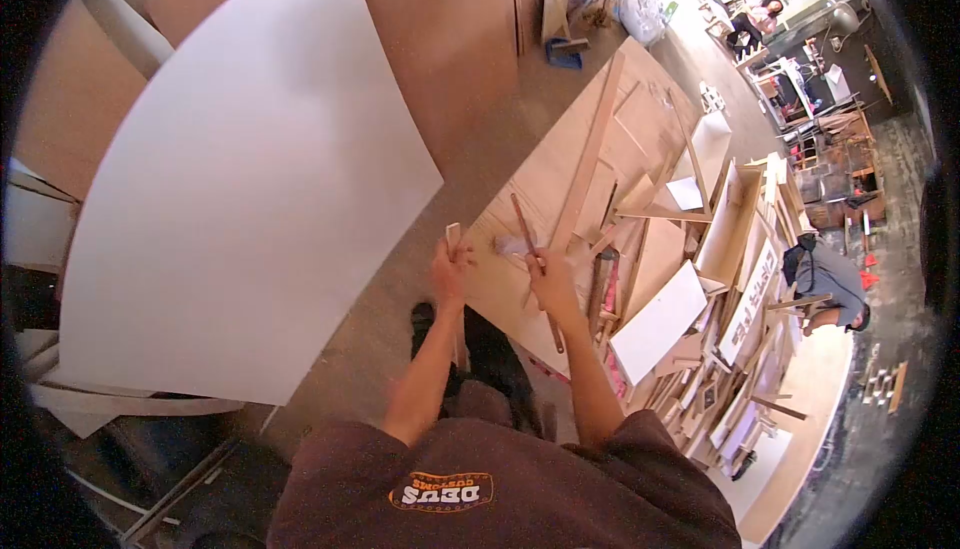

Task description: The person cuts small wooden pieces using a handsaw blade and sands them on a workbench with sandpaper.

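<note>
My left hand (452,274) is closed around a pale wooden strip (454,233), whose top end sticks up past the fingers. Its lower part runs down beside my forearm. My right hand (549,281) grips a thin dark brown wooden stick (520,217) near its middle, with both ends showing. Both hands are over the near corner of a plywood sheet (505,294). Just left of my right fingers, a small whitish, translucent item (512,246) lies on the sheet; its kind is unclear.
A large white curved panel (250,179) stands on the left, with brown boards (430,49) behind it. To the right lies a heap of offcuts, including a white board (658,324) and a long plank (592,149). A person (830,284) bends at the far right; another person (760,24) sits farther back.
</note>
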`<state>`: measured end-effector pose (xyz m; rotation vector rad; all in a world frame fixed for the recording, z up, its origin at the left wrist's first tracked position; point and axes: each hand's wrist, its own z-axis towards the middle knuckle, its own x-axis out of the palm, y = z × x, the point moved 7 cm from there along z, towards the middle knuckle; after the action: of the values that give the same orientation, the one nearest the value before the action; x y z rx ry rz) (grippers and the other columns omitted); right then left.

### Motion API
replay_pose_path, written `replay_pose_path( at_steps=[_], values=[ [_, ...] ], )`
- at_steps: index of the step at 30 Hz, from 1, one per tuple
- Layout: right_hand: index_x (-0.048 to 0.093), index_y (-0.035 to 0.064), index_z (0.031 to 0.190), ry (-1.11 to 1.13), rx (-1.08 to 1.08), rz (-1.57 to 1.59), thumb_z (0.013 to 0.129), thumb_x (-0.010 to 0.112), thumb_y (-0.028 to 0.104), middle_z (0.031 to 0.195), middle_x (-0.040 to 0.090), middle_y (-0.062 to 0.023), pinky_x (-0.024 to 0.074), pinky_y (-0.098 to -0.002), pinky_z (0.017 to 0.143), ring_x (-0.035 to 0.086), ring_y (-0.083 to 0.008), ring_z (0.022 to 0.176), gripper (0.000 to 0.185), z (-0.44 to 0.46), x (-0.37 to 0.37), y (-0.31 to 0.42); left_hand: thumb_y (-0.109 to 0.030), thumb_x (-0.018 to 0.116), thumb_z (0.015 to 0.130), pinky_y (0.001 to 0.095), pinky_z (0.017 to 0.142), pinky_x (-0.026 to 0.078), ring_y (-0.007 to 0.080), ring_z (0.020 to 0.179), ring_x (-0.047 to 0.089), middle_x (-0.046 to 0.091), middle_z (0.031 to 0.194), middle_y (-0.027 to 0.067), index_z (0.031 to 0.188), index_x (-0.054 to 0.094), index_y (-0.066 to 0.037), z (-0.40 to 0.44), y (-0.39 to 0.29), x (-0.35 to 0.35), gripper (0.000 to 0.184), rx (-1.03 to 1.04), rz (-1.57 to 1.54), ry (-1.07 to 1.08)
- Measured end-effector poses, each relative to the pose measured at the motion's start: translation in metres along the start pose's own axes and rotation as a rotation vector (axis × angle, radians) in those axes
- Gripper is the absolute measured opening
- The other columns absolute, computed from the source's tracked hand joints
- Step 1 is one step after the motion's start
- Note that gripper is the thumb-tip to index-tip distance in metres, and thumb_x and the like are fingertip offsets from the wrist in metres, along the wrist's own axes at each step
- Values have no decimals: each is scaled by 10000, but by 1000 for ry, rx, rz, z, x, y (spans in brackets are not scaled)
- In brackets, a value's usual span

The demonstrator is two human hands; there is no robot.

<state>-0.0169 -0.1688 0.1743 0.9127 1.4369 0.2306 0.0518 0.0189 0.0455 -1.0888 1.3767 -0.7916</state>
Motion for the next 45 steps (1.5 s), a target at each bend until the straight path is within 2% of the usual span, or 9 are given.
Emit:
replay_pose_path(
  at_steps=[1,4,11,16,22,26,28,31,45],
  values=[
    [648,-27,1071,-15,-18,24,951,584,189,639,618,-150,450,-372,447,578,-243,472,256,-3,-8,15,-315,621,960,306,747,485,163,844,628,653,895,49,1035,615,-46,-4,-12,4,279,-286,-389,240],
    [600,-3,1129,74,138,326,993,537,191,583,494,-22,386,-289,392,493,-112,440,245,-10,-28,45,-290,588,993,233,578,433,84,648,531,554,759,-17,1020,594,-47,12,-92,-29,244,13,-597,203],
    [579,31,1164,-21,-97,627,1010,504,155,652,485,8,388,-218,486,478,-72,529,212,-27,-105,121,-255,525,1025,225,535,363,60,594,416,453,725,-32,1101,552,-68,9,-273,-95,203,187,-771,475],
    [537,67,1231,-225,-68,794,1011,524,172,744,471,28,386,-219,552,443,-57,628,244,-45,-171,119,-489,312,1050,228,470,309,88,549,407,442,705,-16,1200,497,-70,-29,-359,-93,482,374,-794,767],
    [519,95,1286,-290,-83,994,994,563,216,785,496,22,369,-212,578,442,-58,683,319,-60,-222,83,-571,183,1033,239,541,342,102,599,416,432,722,-10,1210,484,-44,-83,-411,-28,632,281,-839,1077],
    [545,81,1246,-383,-140,1099,977,601,158,760,428,61,275,-192,526,346,-29,610,286,-72,-254,67,-502,292,1049,231,656,400,102,703,479,486,775,2,1178,504,-35,-118,-413,22,528,251,-874,1084],
    [556,75,1223,-385,-116,1137,972,611,159,754,428,66,264,-196,521,342,-28,603,271,-83,-272,45,-345,481,1035,238,771,429,82,822,519,561,865,-2,1144,544,-27,-133,-412,43,342,446,-742,953],
    [592,61,1140,-349,-93,1219,951,648,168,733,427,81,236,-207,504,326,-25,580,225,-91,-284,25,-132,602,976,191,712,389,21,795,485,562,877,-36,1138,576,-18,-152,-414,69,200,524,-819,985],
    [660,55,1122,-452,-42,1387,893,723,154,639,471,96,224,-205,455,342,-4,514,258,-81,-335,-26,-220,566,1010,202,592,454,74,762,616,666,900,35,1139,647,17,-196,-445,133,282,490,-658,1043]
  ],
)
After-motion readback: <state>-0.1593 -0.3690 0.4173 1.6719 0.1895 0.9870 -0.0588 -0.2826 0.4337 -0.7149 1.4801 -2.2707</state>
